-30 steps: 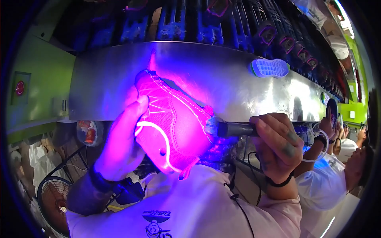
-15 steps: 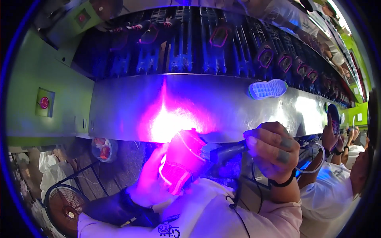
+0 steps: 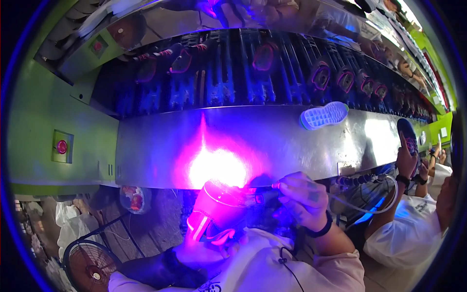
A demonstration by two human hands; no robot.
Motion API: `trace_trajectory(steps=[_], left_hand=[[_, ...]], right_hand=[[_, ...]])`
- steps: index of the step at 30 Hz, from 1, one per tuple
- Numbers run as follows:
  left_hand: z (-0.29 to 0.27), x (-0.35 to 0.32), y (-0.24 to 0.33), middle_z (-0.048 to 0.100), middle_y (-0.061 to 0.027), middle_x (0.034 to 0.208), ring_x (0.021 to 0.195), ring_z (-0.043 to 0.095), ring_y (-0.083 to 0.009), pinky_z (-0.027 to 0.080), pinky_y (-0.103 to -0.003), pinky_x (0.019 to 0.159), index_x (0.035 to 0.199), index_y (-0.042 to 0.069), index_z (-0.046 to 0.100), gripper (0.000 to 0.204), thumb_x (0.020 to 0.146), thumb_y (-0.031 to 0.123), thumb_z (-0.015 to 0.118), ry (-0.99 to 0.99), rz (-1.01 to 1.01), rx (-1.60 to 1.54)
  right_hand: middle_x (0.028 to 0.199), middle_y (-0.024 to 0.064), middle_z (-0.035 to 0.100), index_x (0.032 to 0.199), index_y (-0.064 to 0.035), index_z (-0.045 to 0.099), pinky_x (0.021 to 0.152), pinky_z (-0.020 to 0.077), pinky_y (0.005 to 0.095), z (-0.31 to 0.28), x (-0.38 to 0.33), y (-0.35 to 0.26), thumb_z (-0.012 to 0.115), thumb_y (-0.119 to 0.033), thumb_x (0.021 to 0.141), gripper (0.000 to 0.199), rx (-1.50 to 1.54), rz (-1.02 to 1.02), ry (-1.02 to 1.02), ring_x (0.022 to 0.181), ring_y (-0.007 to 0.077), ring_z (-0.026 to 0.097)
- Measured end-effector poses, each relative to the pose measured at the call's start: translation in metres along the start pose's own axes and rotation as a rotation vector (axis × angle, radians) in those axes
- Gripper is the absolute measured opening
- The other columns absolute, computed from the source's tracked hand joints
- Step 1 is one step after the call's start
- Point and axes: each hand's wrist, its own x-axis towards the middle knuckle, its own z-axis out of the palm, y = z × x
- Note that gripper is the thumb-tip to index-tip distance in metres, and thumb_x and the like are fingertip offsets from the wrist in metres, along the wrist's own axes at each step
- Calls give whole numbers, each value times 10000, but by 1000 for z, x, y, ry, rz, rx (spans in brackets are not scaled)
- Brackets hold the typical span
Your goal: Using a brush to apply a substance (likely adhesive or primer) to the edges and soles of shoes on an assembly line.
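Note:
A shoe upper [image 3: 219, 207], washed in bright pink light, is held up in front of me by my left hand [image 3: 197, 255]. The fingers wrap its underside, and the shoe partly hides them. My right hand [image 3: 305, 198] pinches a dark-handled brush [image 3: 265, 193] from the right. Its tip is at the shoe's right side; glare and shadow keep me from telling whether it touches. On the steel ledge [image 3: 287, 146] beyond lies a pale blue-white shoe sole [image 3: 324, 116], its treaded underside up.
Behind the ledge runs a dark roller conveyor [image 3: 233, 73] carrying several shoe parts. A green panel with a red button [image 3: 61, 147] stands left. A fan [image 3: 92, 267] is at lower left. To the right, a co-worker's hand [image 3: 406, 160] holds a dark shoe [image 3: 407, 136].
The shoe has turned in my left hand, and that hand sits lower. My right hand with the brush has moved slightly left and down. The whole view has shifted a little.

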Motion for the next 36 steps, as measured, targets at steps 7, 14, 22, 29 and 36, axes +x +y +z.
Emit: trace_trajectory(steps=[7,14,22,29,36], left_hand=[[37,26,37,554,-295,1415,1264,609,-387,569,-471,933,1572,37,381,688,1068,502,442,323,-201,325],[22,120,134,455,-158,1576,1401,526,-327,466,-477,1155,1656,94,257,696,1042,229,555,104,213,279],[130,390,223,572,-258,1427,1282,605,-368,502,-442,1079,1586,70,352,1009,729,174,874,131,766,2030],[101,477,189,616,-279,1156,1173,609,-490,501,-538,1002,1435,54,494,883,723,416,872,462,665,2466],[50,455,261,670,-308,1220,1189,633,-466,482,-516,1025,1487,-20,476,814,860,384,801,678,1007,2184]], right_hand=[[1144,119,758,1259,-120,769,874,580,400,-5,5,8,753,-113,923,336,131,155,5,994,267,720],[1060,120,736,1312,-47,709,875,531,345,-14,-23,77,677,-135,1016,311,187,618,210,964,195,688],[1134,101,739,1338,13,670,907,528,310,-18,-38,110,650,-132,1044,328,157,628,594,1013,157,677],[968,141,714,1328,-8,669,781,548,344,-22,-28,112,664,-121,1016,332,38,580,532,850,241,708],[955,139,711,1337,-19,671,756,547,353,-33,-34,106,670,-139,1015,343,149,612,490,806,255,700]])
